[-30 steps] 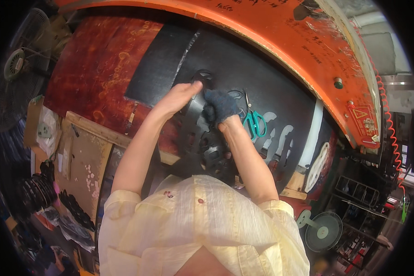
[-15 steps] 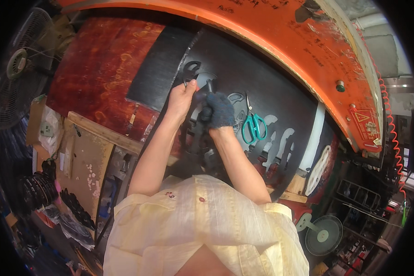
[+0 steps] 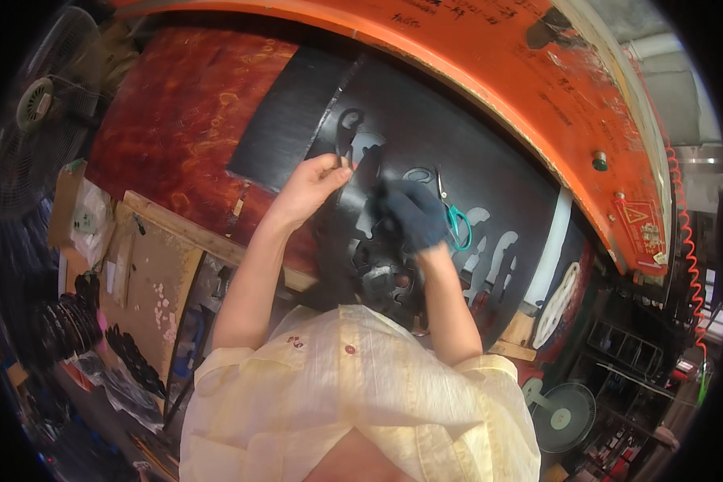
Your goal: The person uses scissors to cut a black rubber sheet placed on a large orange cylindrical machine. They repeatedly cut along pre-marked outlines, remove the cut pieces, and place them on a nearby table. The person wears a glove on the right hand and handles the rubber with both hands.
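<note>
Two hands are at work here, and I see them over one large black sheet (image 3: 426,136) of matte, rubbery-looking material spread on the workbench. The left hand (image 3: 317,183) is bare, its fingers pinched closed on the edge of a cut-out in the sheet, just at the sheet's left side. The right hand (image 3: 414,213), in a dark knit glove, lies curled on the sheet a little to the right of the left hand; I cannot tell whether it grips anything. I count several sole-shaped holes punched through the sheet, pale where the surface beneath shows, running right from the hands. One pair of scissors (image 3: 454,213) with teal handles and thin metal blades lies on the sheet, just beside the gloved hand on its right. To the left, the bench top (image 3: 177,128) is glossy, mottled red-brown. At the far side curves one orange machine arm (image 3: 490,72), scuffed and painted. Two fans show: one (image 3: 32,104) far left, one (image 3: 562,418) near right. One white perforated sole-shaped piece (image 3: 558,305) leans at the right edge.
</note>
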A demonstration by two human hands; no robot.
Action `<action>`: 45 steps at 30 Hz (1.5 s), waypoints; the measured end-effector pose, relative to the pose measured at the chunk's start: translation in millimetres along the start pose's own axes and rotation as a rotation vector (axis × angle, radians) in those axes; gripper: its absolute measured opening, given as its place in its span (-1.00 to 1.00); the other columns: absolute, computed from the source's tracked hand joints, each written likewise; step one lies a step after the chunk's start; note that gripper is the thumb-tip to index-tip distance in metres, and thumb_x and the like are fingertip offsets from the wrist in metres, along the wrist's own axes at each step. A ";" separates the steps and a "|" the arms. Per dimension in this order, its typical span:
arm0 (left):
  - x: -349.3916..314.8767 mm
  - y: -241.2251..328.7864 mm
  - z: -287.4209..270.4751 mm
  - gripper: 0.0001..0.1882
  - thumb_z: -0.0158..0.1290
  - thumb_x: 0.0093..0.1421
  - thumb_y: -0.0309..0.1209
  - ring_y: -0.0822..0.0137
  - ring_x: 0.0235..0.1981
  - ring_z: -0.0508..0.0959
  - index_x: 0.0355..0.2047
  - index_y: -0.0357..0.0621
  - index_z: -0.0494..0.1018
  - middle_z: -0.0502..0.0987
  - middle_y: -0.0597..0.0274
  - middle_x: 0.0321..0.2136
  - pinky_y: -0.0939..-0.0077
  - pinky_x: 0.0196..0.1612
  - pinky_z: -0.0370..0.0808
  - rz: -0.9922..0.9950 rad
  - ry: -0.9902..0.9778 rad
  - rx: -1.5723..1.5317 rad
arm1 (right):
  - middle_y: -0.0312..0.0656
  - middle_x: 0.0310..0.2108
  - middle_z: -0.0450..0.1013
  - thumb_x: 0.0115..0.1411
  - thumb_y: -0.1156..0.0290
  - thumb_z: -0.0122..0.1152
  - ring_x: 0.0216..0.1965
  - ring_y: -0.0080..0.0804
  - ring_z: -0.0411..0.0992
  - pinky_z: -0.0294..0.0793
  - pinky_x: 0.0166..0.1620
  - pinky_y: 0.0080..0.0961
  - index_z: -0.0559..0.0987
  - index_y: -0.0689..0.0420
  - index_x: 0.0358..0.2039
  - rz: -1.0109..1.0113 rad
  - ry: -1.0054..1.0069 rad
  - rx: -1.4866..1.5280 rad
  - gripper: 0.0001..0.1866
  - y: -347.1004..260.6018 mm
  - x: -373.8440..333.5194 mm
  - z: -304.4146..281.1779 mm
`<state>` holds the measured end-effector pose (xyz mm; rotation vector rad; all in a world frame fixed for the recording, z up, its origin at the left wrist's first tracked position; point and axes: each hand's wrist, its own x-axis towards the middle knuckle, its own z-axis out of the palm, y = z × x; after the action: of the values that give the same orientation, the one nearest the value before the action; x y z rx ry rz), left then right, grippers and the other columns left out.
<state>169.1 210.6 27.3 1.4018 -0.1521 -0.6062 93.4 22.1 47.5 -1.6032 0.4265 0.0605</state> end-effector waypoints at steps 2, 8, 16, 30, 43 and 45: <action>-0.7 2.4 0.8 -0.78 0.01 0.24 -0.36 0.63 -0.29 0.37 -0.17 -0.23 0.47 0.45 0.46 -0.36 0.71 -0.16 0.29 -0.013 -0.057 -0.042 | -0.13 -0.38 0.47 0.07 0.27 0.16 -0.37 -0.26 0.44 0.42 -0.28 -0.41 0.54 0.20 -0.27 -0.224 0.184 -0.478 -0.72 1.0 -19.7 -28.0; 4.1 -2.4 6.4 -0.74 0.04 0.20 -0.41 0.59 -0.31 0.36 -0.11 -0.22 0.44 0.44 0.44 -0.33 0.68 -0.25 0.29 -0.074 -0.144 -0.103 | 0.02 -0.20 0.45 -0.08 0.12 0.27 -0.11 -0.02 0.40 0.36 -0.04 -0.20 0.53 0.16 -0.18 -0.231 0.359 -1.208 -0.51 9.6 -40.5 -74.6; -11.7 -2.1 5.6 -0.56 0.06 0.07 -0.52 0.59 -0.24 0.35 0.01 -0.21 0.35 0.41 0.36 -0.12 0.72 -0.29 0.27 -0.007 -0.121 -0.124 | 0.10 -0.13 0.45 -0.25 0.07 0.41 -0.15 -0.04 0.46 0.41 -0.07 -0.23 0.42 0.22 -0.02 0.169 0.185 -1.136 -0.22 -9.8 -22.1 -94.1; -3.7 -2.4 -4.0 -0.64 0.01 0.08 -0.60 0.64 -0.36 0.38 -0.05 -0.27 0.40 0.47 0.37 -0.31 0.75 -0.34 0.30 0.021 -0.006 -0.034 | -0.08 -0.34 0.46 0.04 0.15 0.19 -0.31 -0.04 0.44 0.43 -0.29 -0.21 0.56 0.03 -0.32 -0.542 -0.032 -1.432 -0.73 -25.4 -15.2 -60.4; 3.1 4.4 2.2 -0.73 -0.06 0.25 -0.49 0.68 -0.56 0.24 -0.04 -0.18 0.34 0.34 0.46 -0.51 0.76 -0.54 0.15 0.046 0.027 -0.146 | -0.05 -0.16 0.44 -0.14 0.20 0.31 -0.18 0.01 0.40 0.39 -0.11 -0.18 0.56 0.11 -0.35 -0.776 0.112 -1.241 -0.66 1.7 39.9 -84.7; -2.1 3.6 7.2 -0.72 -0.06 0.23 -0.53 0.69 -0.50 0.26 -0.03 -0.16 0.31 0.36 0.43 -0.44 0.78 -0.49 0.18 0.107 0.144 -0.048 | -0.05 -0.14 0.44 -0.12 0.22 0.28 -0.17 0.00 0.40 0.39 -0.10 -0.17 0.56 0.10 -0.34 -0.817 0.083 -1.191 -0.67 -0.4 53.3 -85.3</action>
<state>165.3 205.5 32.6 1.3763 -0.0959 -0.4165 124.3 -73.3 39.7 -2.8448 -0.3315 -0.4556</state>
